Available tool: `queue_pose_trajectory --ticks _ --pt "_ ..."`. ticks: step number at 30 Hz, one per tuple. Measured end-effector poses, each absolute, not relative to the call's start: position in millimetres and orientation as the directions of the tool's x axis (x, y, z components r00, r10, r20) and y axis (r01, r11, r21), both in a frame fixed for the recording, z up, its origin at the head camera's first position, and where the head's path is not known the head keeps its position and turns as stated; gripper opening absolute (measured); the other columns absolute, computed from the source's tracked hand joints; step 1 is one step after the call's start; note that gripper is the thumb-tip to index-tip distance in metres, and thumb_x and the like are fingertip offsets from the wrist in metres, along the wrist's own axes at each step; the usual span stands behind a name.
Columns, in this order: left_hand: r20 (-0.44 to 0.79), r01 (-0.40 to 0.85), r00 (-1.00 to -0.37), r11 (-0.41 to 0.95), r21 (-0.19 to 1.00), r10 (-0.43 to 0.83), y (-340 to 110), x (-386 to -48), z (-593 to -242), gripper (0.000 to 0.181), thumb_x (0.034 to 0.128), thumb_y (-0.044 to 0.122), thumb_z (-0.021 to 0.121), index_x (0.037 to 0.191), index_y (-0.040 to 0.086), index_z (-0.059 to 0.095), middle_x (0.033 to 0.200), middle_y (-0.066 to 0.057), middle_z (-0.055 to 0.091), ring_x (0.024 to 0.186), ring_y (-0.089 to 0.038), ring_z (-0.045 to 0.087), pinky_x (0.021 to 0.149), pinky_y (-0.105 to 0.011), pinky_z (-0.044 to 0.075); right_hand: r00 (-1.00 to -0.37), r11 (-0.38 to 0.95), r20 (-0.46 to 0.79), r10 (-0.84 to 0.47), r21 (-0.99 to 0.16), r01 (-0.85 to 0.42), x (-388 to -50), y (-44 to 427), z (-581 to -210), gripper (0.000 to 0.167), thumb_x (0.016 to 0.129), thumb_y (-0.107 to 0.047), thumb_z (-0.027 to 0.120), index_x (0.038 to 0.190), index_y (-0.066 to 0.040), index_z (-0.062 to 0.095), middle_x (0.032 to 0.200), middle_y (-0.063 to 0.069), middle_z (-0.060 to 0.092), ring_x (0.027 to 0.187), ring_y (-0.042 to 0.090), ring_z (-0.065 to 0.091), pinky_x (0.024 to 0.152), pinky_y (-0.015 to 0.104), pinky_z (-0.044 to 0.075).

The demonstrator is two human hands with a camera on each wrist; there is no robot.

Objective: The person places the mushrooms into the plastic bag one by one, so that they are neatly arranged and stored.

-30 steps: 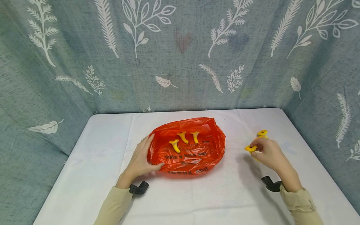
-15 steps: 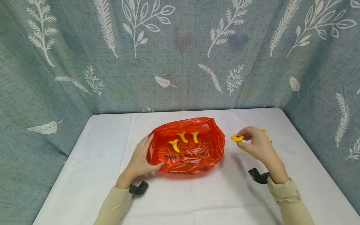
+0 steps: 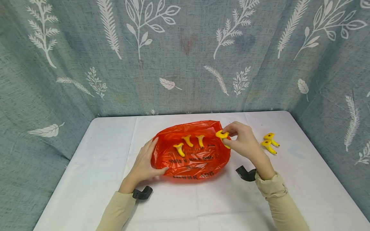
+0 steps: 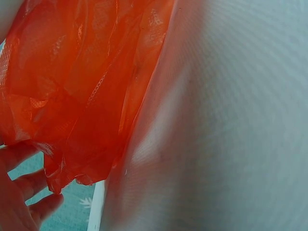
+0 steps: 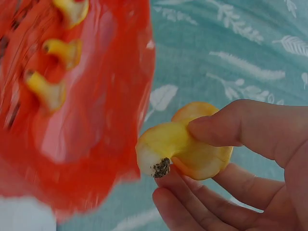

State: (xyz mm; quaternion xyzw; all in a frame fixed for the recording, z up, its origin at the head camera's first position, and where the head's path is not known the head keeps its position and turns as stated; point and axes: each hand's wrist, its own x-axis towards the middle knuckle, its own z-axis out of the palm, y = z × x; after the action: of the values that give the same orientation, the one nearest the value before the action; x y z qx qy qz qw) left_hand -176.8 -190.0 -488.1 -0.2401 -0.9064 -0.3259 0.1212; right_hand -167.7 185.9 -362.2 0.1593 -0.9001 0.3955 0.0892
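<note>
A red plastic bag (image 3: 190, 163) lies with its mouth spread wide, three yellow mushroom-shaped pieces (image 3: 179, 149) inside. My left hand (image 3: 143, 163) holds the bag's left side, thumb at the front rim; the left wrist view shows its fingers (image 4: 29, 185) against the red plastic (image 4: 82, 96). Between thumb and fingers, my right hand (image 3: 245, 143) pinches another yellow mushroom (image 3: 222, 134) at the bag's right rim. In the right wrist view that mushroom (image 5: 180, 144) has a dark-speckled stem end, and the right hand (image 5: 250, 187) grips its cap.
Two more yellow mushrooms (image 3: 268, 146) lie close together on the white-covered table (image 3: 190, 205), right of the bag. A blue-green curtain (image 3: 185, 64) with white leaf patterns stands behind the table and at both sides.
My right hand has carried the pinched mushroom leftward from the right part of the table to the bag's rim, uncovering the two mushrooms there. The left hand and bag have stayed nearly still.
</note>
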Motion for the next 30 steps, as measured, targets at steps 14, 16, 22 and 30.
queue_pose_trajectory --ticks 14,16,22,30 --pt "0.370 0.509 -0.859 0.671 0.538 0.355 -189 -176 -486 0.115 0.0635 0.043 0.087 0.156 0.009 0.028 0.153 -0.015 0.036 0.132 -0.037 0.038 0.104 -0.060 0.035 -0.918 0.521 0.265 -0.296 -0.760 -0.388 -180 113 -367 0.020 0.083 0.000 0.072 0.102 -0.003 0.071 0.101 0.007 0.069 0.085 0.021 0.066 0.075 0.037 0.056" --pt "0.370 0.510 -0.858 0.671 0.538 0.355 -189 -176 -486 0.115 0.0635 0.043 0.087 0.156 0.009 0.028 0.152 -0.015 0.036 0.132 -0.037 0.038 0.104 -0.060 0.035 -0.918 0.514 0.252 -0.308 -0.768 -0.383 -182 102 -369 0.019 0.083 -0.001 0.072 0.101 -0.004 0.072 0.101 0.006 0.069 0.084 0.019 0.065 0.074 0.035 0.055" --pt "0.359 0.501 -0.864 0.676 0.540 0.353 -189 -175 -486 0.115 0.0647 0.044 0.087 0.156 0.010 0.026 0.153 -0.015 0.036 0.134 -0.037 0.037 0.105 -0.061 0.035 -0.924 0.481 0.189 -0.332 -0.809 -0.338 -190 74 -381 0.016 0.084 -0.002 0.073 0.100 -0.005 0.073 0.093 0.005 0.070 0.081 0.019 0.066 0.067 0.027 0.055" --pt "0.357 0.501 -0.864 0.676 0.541 0.355 -189 -175 -485 0.113 0.0665 0.044 0.085 0.157 0.010 0.026 0.153 -0.014 0.035 0.134 -0.036 0.037 0.105 -0.061 0.035 -0.920 0.531 0.079 -0.384 -0.797 -0.289 -203 41 -395 0.013 0.087 -0.006 0.073 0.100 -0.004 0.074 0.096 0.007 0.071 0.064 0.016 0.062 0.057 0.023 0.052"
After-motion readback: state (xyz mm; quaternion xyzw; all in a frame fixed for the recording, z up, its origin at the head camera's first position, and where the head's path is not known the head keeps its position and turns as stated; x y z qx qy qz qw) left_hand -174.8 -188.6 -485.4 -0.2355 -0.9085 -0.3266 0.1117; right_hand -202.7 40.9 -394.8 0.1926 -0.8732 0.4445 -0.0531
